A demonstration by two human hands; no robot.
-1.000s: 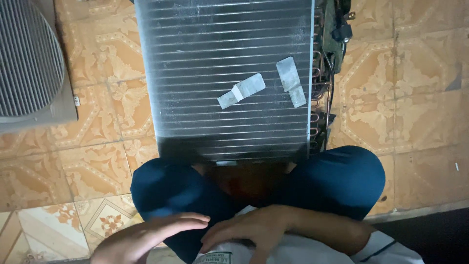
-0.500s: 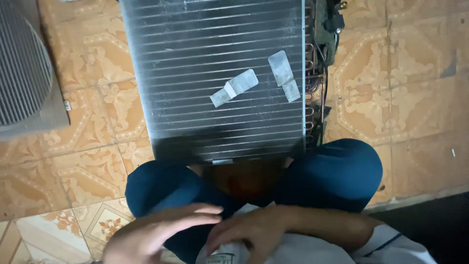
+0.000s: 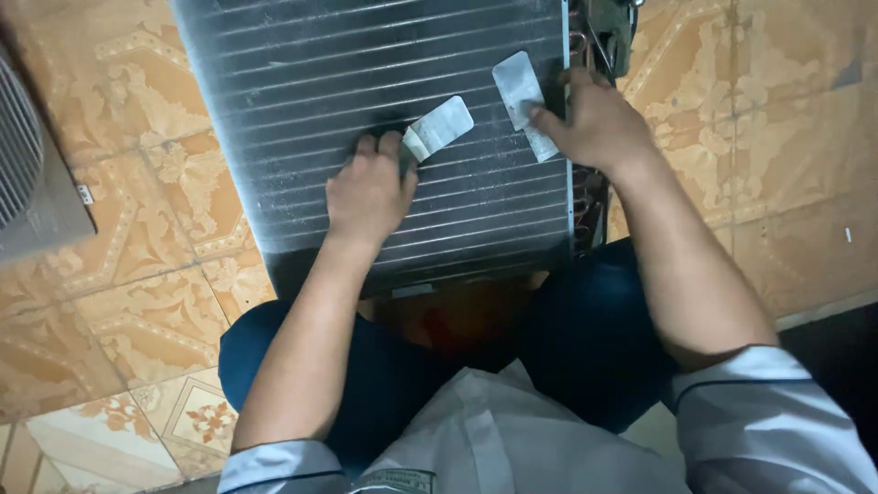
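Looking down from my head, a finned metal coil panel (image 3: 384, 137) lies flat on the tiled floor (image 3: 119, 302) just beyond my knees (image 3: 585, 338). My left hand (image 3: 370, 192) rests palm down on the panel's middle, fingers (image 3: 380, 146) curled together and pressing the lower end of a grey strip of tape (image 3: 439, 128) that lies slantwise on the fins; whether I pinch the strip or only press it, I cannot tell. My right hand (image 3: 594, 123) sits at the panel's right edge, fingers (image 3: 546, 117) narrow and laid on a second grey strip (image 3: 521, 96), its lower end hidden under them. Along the panel's right side run copper tubes and wiring (image 3: 599, 37), partly covered by my right wrist. Left of the panel, well apart, stands a grey grille housing (image 3: 37, 174), cut off by the frame. My forearms cross over the panel's near edge, and my pale shirt (image 3: 512, 439) hides the floor nearest me.
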